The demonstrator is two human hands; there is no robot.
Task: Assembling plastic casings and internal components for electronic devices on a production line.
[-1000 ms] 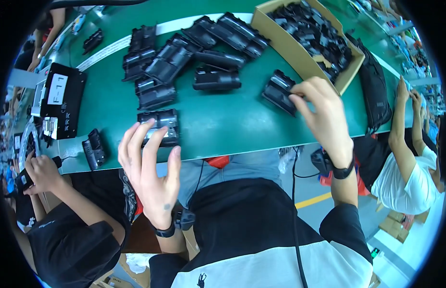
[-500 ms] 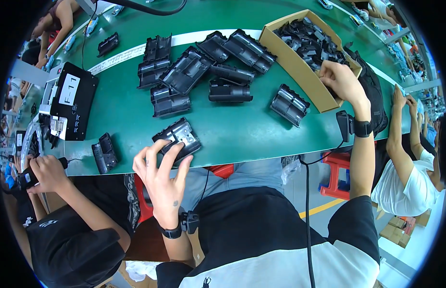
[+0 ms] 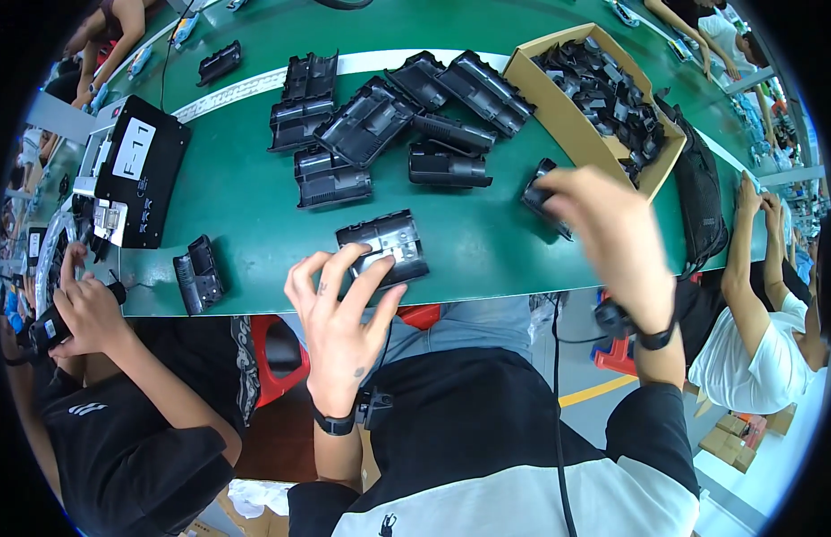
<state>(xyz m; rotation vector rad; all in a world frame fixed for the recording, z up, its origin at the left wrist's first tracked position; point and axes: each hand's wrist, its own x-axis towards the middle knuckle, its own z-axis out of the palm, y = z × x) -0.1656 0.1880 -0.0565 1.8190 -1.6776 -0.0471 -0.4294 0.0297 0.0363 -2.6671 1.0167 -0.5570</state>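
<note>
My left hand point(image 3: 344, 313) steadies a black plastic housing point(image 3: 404, 234) near the table's front edge, its fingertips pressed on the open hollow side and the thumb by the near edge. To the right, my right hand point(image 3: 608, 237) is smeared by motion. Its fingers lie over or in front of another black housing point(image 3: 541, 201), and I cannot tell whether they touch it or hold a small part. Behind that hand stands a cardboard box point(image 3: 559, 121) with small black plastic pieces point(image 3: 603, 89) in it.
Several black housings point(image 3: 366, 121) lie piled at the table's middle. A single housing point(image 3: 199, 276) is at the left front, beside a black box-shaped device point(image 3: 143, 174). A black pouch point(image 3: 702, 197) lies right of the cardboard box. Co-workers sit on both sides; one hand point(image 3: 93, 313) shows at left.
My right hand has come out of the cardboard box and moved left and nearer. My left hand has shifted right with the housing, which has turned so it lies squarer to the table edge.
</note>
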